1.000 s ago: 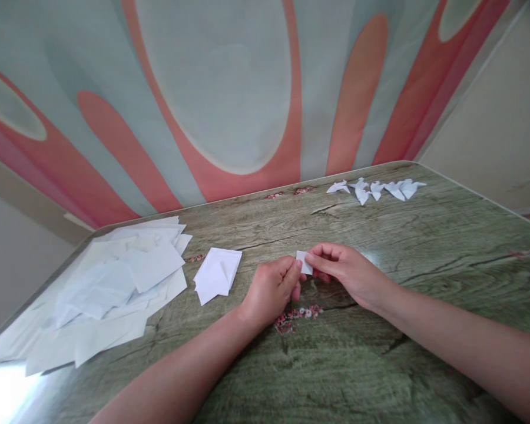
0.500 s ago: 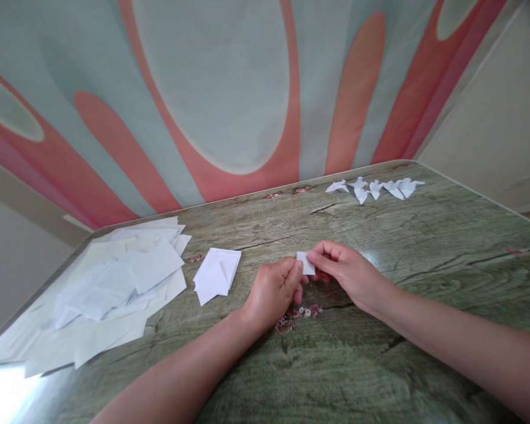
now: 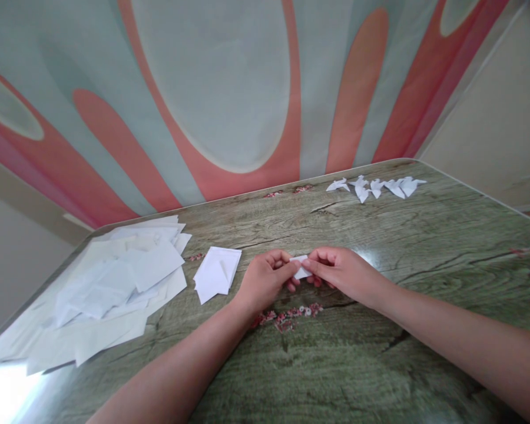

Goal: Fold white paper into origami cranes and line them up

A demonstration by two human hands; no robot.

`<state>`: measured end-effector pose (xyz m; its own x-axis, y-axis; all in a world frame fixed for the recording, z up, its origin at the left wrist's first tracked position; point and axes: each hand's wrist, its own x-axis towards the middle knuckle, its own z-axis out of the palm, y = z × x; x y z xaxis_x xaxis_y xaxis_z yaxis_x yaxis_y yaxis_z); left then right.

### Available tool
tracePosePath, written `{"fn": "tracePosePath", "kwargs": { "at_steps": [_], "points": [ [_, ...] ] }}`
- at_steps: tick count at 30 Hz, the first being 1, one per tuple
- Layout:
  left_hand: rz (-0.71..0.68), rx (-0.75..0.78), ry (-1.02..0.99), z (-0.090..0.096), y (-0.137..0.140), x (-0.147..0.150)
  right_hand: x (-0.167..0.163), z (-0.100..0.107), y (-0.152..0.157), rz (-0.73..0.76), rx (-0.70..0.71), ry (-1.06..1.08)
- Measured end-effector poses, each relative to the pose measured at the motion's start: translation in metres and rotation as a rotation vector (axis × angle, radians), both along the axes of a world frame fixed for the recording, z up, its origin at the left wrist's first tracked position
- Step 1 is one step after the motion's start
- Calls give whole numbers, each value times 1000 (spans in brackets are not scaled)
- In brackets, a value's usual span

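Observation:
Between my two hands, a little above the table, is a small folded piece of white paper (image 3: 302, 272). My left hand (image 3: 268, 278) pinches its left side, the thumb lying over the top. On the opposite side my right hand (image 3: 335, 271) grips it between thumb and fingers, which are partly curled beneath. Both thumbs nearly meet at the paper's middle and cover part of it, so its exact folds are hard to make out.
Left of my hands lies a small stack of white paper squares (image 3: 216, 274). A large loose pile of white sheets (image 3: 159, 265) spreads over the table's left side. Several folded paper birds (image 3: 377, 187) stand in a row at the back right of the wood-patterned table (image 3: 424, 235).
My left hand has turned and shifted slightly left, its thumb now on the paper. The paper has moved a bit left and is turned, looking flatter. My right hand has come slightly inward.

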<state>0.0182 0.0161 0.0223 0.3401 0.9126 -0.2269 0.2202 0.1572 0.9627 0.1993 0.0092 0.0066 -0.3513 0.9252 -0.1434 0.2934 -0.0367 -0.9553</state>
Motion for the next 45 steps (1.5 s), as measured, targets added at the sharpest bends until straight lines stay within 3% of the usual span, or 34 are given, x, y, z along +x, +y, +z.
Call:
{"fn": "tracePosePath", "kwargs": {
  "at_steps": [11,21,32,37,45],
  "points": [
    [-249,-159,17,4,2,-7,1,0,-1,29,-98,72],
    [-245,-204,-109,-2,0,-3,2,3,-1,163,31,27],
    [-352,-206,31,11,5,-13,1,8,-4,164,73,-131],
    [-390,-214,44,11,3,-12,-1,4,-4,119,176,-237],
    [-462,-261,47,14,4,-12,-2,6,-6,129,204,-232]
  ]
}}
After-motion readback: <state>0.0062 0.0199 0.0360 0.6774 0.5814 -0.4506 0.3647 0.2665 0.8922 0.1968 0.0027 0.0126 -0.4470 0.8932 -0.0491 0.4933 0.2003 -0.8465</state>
